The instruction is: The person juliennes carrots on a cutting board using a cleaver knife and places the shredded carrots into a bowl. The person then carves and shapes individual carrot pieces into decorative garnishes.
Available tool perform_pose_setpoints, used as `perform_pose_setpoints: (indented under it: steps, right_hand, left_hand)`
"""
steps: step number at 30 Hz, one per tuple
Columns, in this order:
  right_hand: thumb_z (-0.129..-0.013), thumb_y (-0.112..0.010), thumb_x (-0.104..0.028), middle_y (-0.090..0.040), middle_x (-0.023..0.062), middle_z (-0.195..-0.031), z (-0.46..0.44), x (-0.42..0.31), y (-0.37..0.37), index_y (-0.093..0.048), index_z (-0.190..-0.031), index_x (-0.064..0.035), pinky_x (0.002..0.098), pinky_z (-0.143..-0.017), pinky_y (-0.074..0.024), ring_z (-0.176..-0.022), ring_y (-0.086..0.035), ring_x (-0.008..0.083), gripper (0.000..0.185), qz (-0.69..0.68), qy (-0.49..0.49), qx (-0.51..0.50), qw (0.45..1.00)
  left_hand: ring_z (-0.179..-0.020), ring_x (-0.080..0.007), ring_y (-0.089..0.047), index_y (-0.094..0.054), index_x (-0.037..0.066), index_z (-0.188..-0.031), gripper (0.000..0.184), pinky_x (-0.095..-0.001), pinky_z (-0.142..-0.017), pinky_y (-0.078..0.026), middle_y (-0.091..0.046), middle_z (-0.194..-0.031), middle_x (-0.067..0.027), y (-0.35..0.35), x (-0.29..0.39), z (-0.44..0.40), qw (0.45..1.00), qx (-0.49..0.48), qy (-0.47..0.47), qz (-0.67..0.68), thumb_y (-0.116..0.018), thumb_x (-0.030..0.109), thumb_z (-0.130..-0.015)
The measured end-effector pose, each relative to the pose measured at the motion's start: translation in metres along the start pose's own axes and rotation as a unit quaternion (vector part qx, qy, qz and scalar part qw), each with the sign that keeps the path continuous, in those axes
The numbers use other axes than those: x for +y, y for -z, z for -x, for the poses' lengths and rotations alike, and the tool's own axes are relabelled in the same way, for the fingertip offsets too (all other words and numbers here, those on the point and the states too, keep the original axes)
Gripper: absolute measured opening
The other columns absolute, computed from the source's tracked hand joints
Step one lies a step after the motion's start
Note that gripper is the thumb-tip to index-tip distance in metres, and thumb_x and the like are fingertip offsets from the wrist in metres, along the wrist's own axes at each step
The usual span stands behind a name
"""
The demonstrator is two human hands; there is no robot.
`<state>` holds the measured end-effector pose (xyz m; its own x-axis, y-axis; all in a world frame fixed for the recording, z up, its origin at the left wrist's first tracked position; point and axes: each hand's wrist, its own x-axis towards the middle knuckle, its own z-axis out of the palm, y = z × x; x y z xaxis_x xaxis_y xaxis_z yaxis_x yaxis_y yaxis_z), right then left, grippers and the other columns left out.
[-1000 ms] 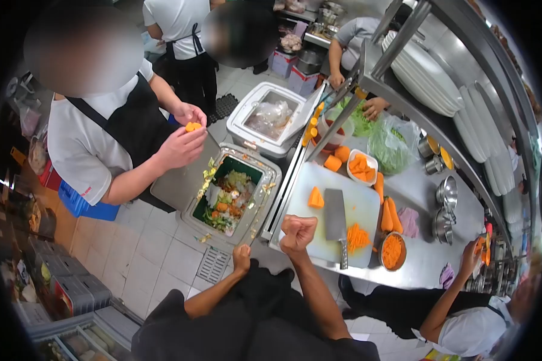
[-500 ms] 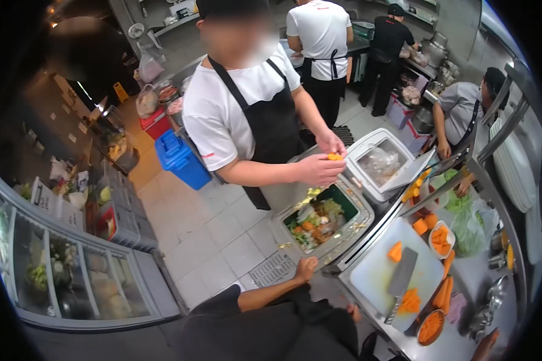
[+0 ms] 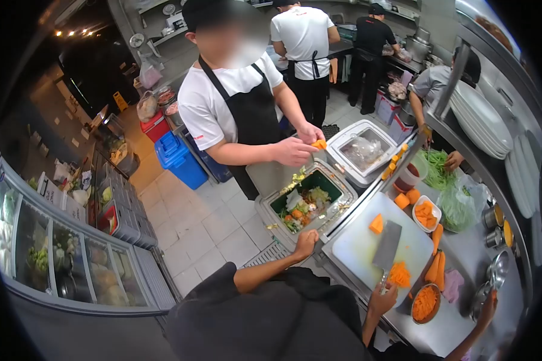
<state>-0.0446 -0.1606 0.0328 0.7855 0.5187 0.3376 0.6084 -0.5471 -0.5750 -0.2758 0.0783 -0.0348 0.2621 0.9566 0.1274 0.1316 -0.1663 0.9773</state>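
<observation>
Currently — right hand [image 3: 381, 299] gripping knife [image 3: 388, 243]; left hand [image 3: 306, 243] clenched, near bin [image 3: 331, 218] — shredded carrot [image 3: 400, 275] at knife's 5 o'clock.

Your single head-worn view, facing forward and down, wide with dark round edges, your dark clothing [image 3: 241, 319] nearest, cutting board [image 3: 356, 239] near right, glass-fronted fridge [image 3: 72, 259] left.

Pale floor tiles [image 3: 217, 224] run between a glass-topped cabinet [image 3: 102, 308] and a steel overhead shelf [image 3: 485, 159].
</observation>
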Motion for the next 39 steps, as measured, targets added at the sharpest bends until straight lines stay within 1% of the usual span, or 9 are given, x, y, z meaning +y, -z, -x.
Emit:
perform_pose_setpoints:
  steps: [2, 7, 17, 20, 22, 25, 27, 31, 39]
  right_hand:
    - [-0.075, -0.075, -0.023, -0.061, 0.012, -0.105, 0.004, 0.017, -0.002, -0.056, -0.107, -0.0061, 0.0453, -0.08, -0.0464, -0.097, -0.059, 0.0362, 0.041, 0.039, 0.005, -0.057, 0.998]
    - [-0.074, -0.076, -0.018, -0.062, 0.0149, -0.109, 0.002, 0.022, 0.0, -0.049, -0.117, -0.0057, 0.0478, -0.086, -0.0474, -0.104, -0.06, 0.0384, 0.053, 0.012, -0.068, -0.175, 0.982]
    - [-0.074, -0.066, -0.013, -0.065, 0.022, -0.09, -0.02, 0.034, -0.021, -0.046, -0.117, -0.0009, 0.0471, -0.074, -0.0515, -0.079, -0.066, 0.0384, 0.049, 0.038, -0.021, -0.149, 0.988]
    - [-0.076, -0.064, -0.009, -0.062, 0.0171, -0.079, -0.034, 0.054, -0.027, -0.047, -0.113, 0.0002, 0.041, -0.058, -0.0535, -0.062, -0.066, 0.0289, 0.042, -0.124, -0.122, -0.231, 0.957]
    - [-0.083, -0.066, -0.011, -0.058, 0.0115, -0.074, -0.041, 0.05, -0.019, -0.047, -0.105, 0.0001, 0.0334, -0.046, -0.0513, -0.054, -0.062, 0.0198, 0.031, -0.27, -0.214, -0.362, 0.866]
    - [-0.088, -0.069, -0.019, -0.055, 0.009, -0.07, -0.054, 0.036, -0.011, -0.046, -0.098, -0.0022, 0.0333, -0.047, -0.0536, -0.054, -0.062, 0.0193, 0.03, -0.361, -0.215, -0.456, 0.785]
    - [-0.092, -0.066, -0.038, -0.056, 0.0105, -0.069, -0.058, 0.028, -0.011, -0.047, -0.097, -0.0029, 0.0365, -0.049, -0.0552, -0.051, -0.062, 0.0221, 0.041, -0.341, -0.256, -0.443, 0.788]
    - [-0.096, -0.049, -0.055, -0.06, 0.0134, -0.066, -0.075, 0.017, -0.025, -0.051, -0.098, 0.002, 0.0405, -0.051, -0.0555, -0.051, -0.064, 0.0264, 0.057, -0.392, -0.401, -0.452, 0.694]
    - [-0.084, -0.05, -0.013, -0.066, 0.0168, -0.074, -0.087, -0.012, -0.003, -0.05, -0.106, 0.0005, 0.0275, -0.035, -0.0469, -0.037, -0.054, 0.018, 0.026, -0.417, -0.297, -0.362, 0.779]
  left_hand:
    - [-0.057, -0.0114, -0.043, -0.055, 0.007, -0.075, 0.025, -0.0286, -0.055, -0.036, -0.048, -0.061, -0.0006, -0.013, -0.01, 0.008, 0.991, 0.009, 0.106, 0.075, -0.038, 0.016, -0.09]
    - [-0.061, -0.0095, -0.047, -0.06, 0.008, -0.089, 0.021, -0.0259, -0.056, -0.038, -0.054, -0.072, 0.0002, -0.024, 0.014, 0.047, 0.991, 0.016, 0.129, 0.031, -0.039, 0.01, -0.091]
    - [-0.069, -0.0076, -0.047, -0.059, 0.006, -0.108, 0.02, -0.0241, -0.062, -0.038, -0.057, -0.083, 0.0, -0.031, 0.032, 0.064, 0.996, 0.054, 0.069, 0.012, -0.043, 0.01, -0.096]
    - [-0.072, -0.0098, -0.051, -0.059, 0.006, -0.105, 0.018, -0.0253, -0.065, -0.041, -0.059, -0.083, -0.0023, -0.036, 0.044, 0.044, 0.994, 0.067, 0.088, 0.025, -0.045, 0.01, -0.095]
    - [-0.074, -0.0116, -0.055, -0.06, 0.006, -0.103, 0.018, -0.0268, -0.067, -0.044, -0.061, -0.081, -0.0041, -0.038, 0.043, 0.036, 0.992, 0.075, 0.095, 0.029, -0.046, 0.012, -0.095]
    - [-0.075, -0.0116, -0.056, -0.061, 0.006, -0.102, 0.018, -0.0272, -0.068, -0.044, -0.061, -0.082, -0.0044, -0.042, 0.038, 0.013, 0.996, 0.063, 0.061, 0.031, -0.046, 0.012, -0.095]
    - [-0.074, -0.012, -0.056, -0.062, 0.006, -0.101, 0.018, -0.0277, -0.067, -0.044, -0.062, -0.081, -0.0054, -0.043, 0.036, 0.003, 0.996, 0.074, 0.022, 0.042, -0.047, 0.013, -0.094]
    - [-0.074, -0.0123, -0.057, -0.063, 0.005, -0.1, 0.017, -0.0274, -0.067, -0.044, -0.063, -0.083, -0.0056, -0.041, 0.039, -0.024, 0.997, 0.062, 0.035, 0.035, -0.05, 0.014, -0.094]
    - [-0.078, -0.0156, -0.058, -0.064, 0.005, -0.097, 0.015, -0.0296, -0.073, -0.046, -0.064, -0.086, -0.0062, -0.046, 0.032, -0.082, 0.999, 0.009, 0.019, 0.037, -0.055, 0.016, -0.095]
